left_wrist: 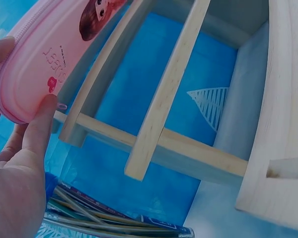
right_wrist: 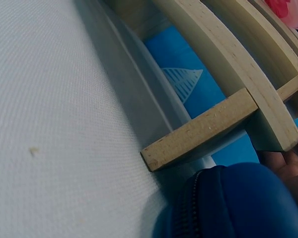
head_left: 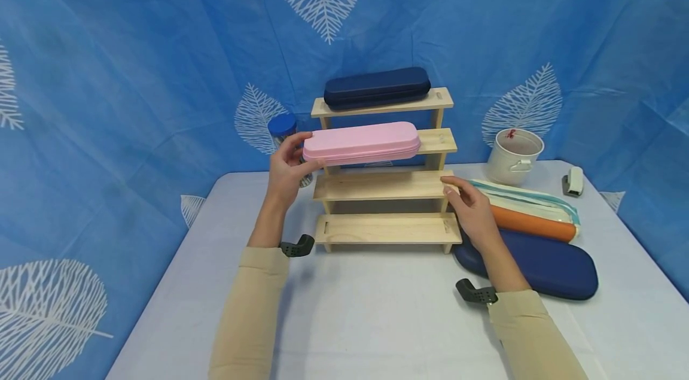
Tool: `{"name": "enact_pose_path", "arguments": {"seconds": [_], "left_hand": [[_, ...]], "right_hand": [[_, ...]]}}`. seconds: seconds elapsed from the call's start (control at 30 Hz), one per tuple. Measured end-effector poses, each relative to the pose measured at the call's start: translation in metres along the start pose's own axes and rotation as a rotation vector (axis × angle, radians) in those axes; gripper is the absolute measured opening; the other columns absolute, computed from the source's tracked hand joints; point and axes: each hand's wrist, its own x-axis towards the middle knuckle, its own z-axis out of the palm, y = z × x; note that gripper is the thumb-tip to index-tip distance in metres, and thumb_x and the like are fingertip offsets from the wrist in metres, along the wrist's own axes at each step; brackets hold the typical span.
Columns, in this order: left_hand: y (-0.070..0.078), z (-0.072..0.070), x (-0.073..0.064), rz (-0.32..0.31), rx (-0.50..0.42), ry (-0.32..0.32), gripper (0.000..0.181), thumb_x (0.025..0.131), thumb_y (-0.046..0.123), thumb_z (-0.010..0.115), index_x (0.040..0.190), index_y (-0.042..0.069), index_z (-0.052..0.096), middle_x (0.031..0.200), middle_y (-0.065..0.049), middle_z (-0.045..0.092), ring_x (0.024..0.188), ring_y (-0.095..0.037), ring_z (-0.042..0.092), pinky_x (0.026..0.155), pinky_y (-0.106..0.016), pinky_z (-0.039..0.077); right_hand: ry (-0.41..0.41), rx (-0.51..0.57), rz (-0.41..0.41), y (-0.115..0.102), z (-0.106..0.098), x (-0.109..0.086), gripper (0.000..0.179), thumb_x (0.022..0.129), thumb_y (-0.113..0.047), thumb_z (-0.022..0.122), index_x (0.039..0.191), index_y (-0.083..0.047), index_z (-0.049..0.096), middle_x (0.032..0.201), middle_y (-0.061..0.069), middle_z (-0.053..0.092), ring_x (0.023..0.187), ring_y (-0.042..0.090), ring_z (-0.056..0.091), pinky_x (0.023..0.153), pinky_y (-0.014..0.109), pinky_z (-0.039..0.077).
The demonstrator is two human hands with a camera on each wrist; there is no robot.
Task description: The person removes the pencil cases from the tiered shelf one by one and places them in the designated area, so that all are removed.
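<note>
A pink zippered pencil case [head_left: 360,142] is held by its left end in my left hand [head_left: 284,172], at the height of the second shelf from the top. In the left wrist view, the thumb and fingers clasp the rounded end of the case [left_wrist: 32,74]. My right hand [head_left: 475,212] pinches the right end of a board on the four-tier wooden shelf [head_left: 384,229], second from the bottom. The right wrist view shows only part of that hand [right_wrist: 293,166], behind the board's end. A navy case [head_left: 377,88] lies on the top tier.
Right of the shelf lie a dark blue case [head_left: 551,263] and a cream-and-orange pouch [head_left: 533,222]. Behind them stand a white pot [head_left: 508,166] and a small white stapler-like object [head_left: 575,181]. A blue-lidded container [head_left: 282,124] with pencils stands behind my left hand.
</note>
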Motion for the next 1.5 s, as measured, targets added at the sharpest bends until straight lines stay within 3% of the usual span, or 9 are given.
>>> {"name": "enact_pose_path", "arguments": {"seconds": [0.27,0.53,0.83,1.07,1.5], "left_hand": [[-0.002,-0.01,-0.004,0.0,-0.028,0.042,0.055,0.077,0.007,0.08,0.127,0.008,0.059,0.133,-0.008,0.052,0.108,-0.029,0.055,0.092,-0.034,0.049],[-0.001,-0.019,-0.009,0.02,-0.139,0.068,0.052,0.073,-0.003,0.079,0.122,0.005,0.062,0.131,-0.014,0.051,0.106,-0.032,0.053,0.083,-0.031,0.053],[-0.003,-0.027,-0.016,0.029,-0.144,0.086,0.054,0.074,-0.002,0.079,0.125,0.003,0.06,0.134,-0.012,0.05,0.108,-0.033,0.052,0.084,-0.032,0.053],[-0.001,-0.033,-0.02,0.004,-0.169,0.139,0.055,0.073,-0.003,0.079,0.125,0.006,0.061,0.132,-0.01,0.051,0.107,-0.033,0.051,0.083,-0.033,0.054],[0.0,-0.047,-0.03,-0.007,-0.181,0.204,0.056,0.073,-0.003,0.079,0.125,0.007,0.061,0.134,-0.012,0.048,0.111,-0.032,0.049,0.085,-0.032,0.053]], "right_hand": [[-0.001,-0.014,0.003,0.0,0.0,0.0,0.039,0.097,-0.033,0.057,0.13,-0.011,0.059,0.138,0.005,0.05,0.137,0.014,0.032,0.111,0.042,0.026],[0.006,-0.016,-0.003,0.001,0.0,0.001,0.039,0.097,-0.033,0.058,0.13,-0.011,0.06,0.137,0.005,0.05,0.136,0.014,0.034,0.11,0.04,0.028],[-0.006,-0.015,0.002,0.002,-0.001,-0.001,0.04,0.097,-0.033,0.057,0.131,-0.011,0.059,0.138,0.006,0.049,0.136,0.016,0.033,0.111,0.041,0.026],[-0.008,0.001,-0.009,-0.002,0.0,-0.003,0.039,0.098,-0.032,0.057,0.13,-0.01,0.059,0.138,0.004,0.049,0.136,0.015,0.033,0.108,0.039,0.032],[0.001,0.002,-0.013,0.004,-0.001,0.0,0.039,0.097,-0.033,0.058,0.13,-0.011,0.06,0.138,0.004,0.049,0.136,0.013,0.032,0.11,0.041,0.03]]}}
